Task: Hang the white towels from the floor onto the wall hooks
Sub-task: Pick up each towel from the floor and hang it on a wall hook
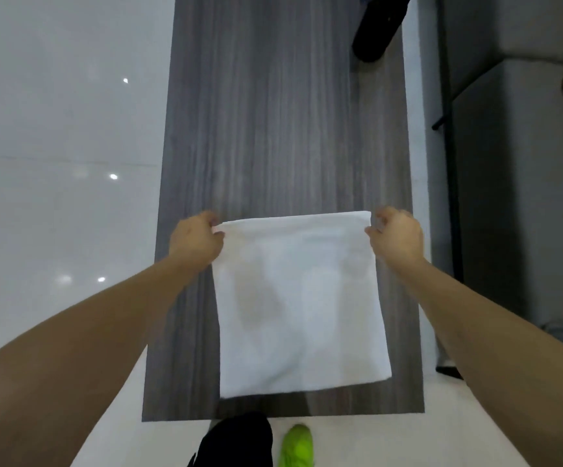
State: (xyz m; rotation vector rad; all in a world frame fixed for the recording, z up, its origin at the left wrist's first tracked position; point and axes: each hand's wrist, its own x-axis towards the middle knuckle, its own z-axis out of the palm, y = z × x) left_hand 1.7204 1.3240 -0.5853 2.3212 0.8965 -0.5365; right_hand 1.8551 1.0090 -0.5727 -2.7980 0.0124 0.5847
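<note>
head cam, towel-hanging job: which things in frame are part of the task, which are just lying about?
Part of the job:
- white towel, held stretched in front of the grey wood panel
- left hand, pinching its top left corner
- right hand, pinching its top right corner

Just there:
- grey wood panel
- black object at the top
- green shoe
- No hooks in view.

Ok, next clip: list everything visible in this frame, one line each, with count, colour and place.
towel: one, white, held spread out at centre, hanging in front of the panel
wood-grain panel: one, dark grey, upright at centre
glossy wall: one, pale grey, left
dark object: one, black, top right of the panel; blurred
floor: pale, bottom
shoe: one, bright green, bottom centre
left hand: pinches the towel's upper left corner
right hand: pinches the towel's upper right corner
</note>
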